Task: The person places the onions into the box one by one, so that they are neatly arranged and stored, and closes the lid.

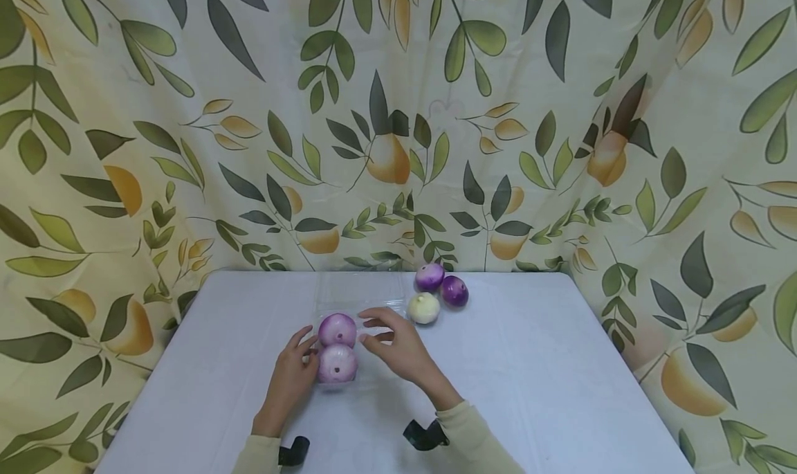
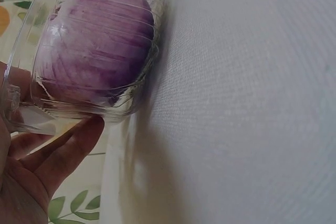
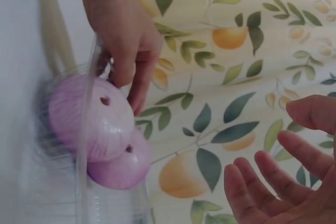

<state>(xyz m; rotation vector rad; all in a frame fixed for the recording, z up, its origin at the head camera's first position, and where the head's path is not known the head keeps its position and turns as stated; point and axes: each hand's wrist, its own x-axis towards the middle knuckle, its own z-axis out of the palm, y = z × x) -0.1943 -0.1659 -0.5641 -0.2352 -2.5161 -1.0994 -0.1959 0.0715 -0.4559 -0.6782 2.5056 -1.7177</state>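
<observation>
Two peeled purple onions sit one behind the other in a clear plastic container, the nearer onion (image 1: 337, 365) closest to the person and the farther onion (image 1: 337, 329) behind it. The container (image 2: 23, 40) stands on the table with its see-through lid (image 1: 361, 288) laid back, away from the person. My left hand (image 1: 291, 371) grips the container's left edge, fingertips against the outer wall in the left wrist view. Over the container's right side, my right hand (image 1: 398, 346) hovers with fingers spread and holds nothing; the right wrist view shows its palm and loosely bent fingers (image 3: 268, 177).
Beyond the right hand, near the table's back edge, lie a pale onion (image 1: 423, 308) and two purple onions, one farther back (image 1: 429, 277) and one to the right (image 1: 454, 291). A white cloth covers the table (image 1: 529, 384). Behind it hangs a leaf-and-fruit patterned curtain (image 1: 398, 114).
</observation>
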